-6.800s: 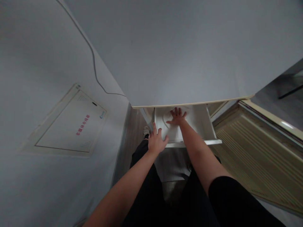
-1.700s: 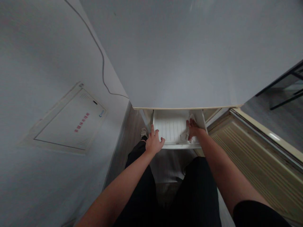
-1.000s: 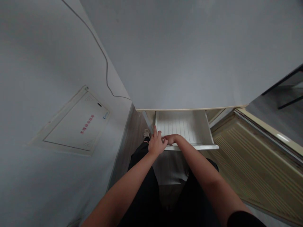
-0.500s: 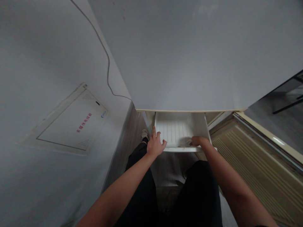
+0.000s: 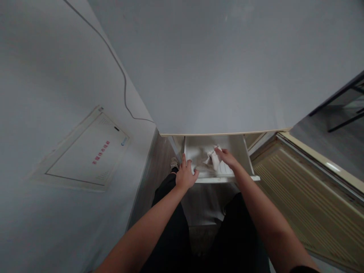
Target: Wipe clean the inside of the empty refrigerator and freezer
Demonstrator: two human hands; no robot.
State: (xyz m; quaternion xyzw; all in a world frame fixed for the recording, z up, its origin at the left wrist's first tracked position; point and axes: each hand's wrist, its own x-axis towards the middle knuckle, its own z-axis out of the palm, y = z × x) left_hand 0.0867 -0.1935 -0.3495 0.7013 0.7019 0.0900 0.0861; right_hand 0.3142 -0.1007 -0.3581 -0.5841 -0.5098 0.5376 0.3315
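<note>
A white drawer (image 5: 247, 158) stands pulled out below a large grey-white cabinet front (image 5: 227, 68). My left hand (image 5: 186, 176) rests on the drawer's front left corner, fingers wrapped over the rim. My right hand (image 5: 226, 158) is inside the drawer, above its ribbed floor, pinching a crumpled white cloth (image 5: 212, 159) that hangs from its fingers. The far part of the drawer is hidden under the cabinet edge.
A wall on the left carries a flush white panel (image 5: 85, 151) with red lettering and a thin cable (image 5: 119, 81). An open cream door with a ribbed inner face (image 5: 307, 197) stands to the right. My black-trousered legs and a shoe (image 5: 174, 163) are below.
My right hand has moved from the drawer's front right edge to its middle and lifted the white cloth. My left hand has stayed on the front left corner.
</note>
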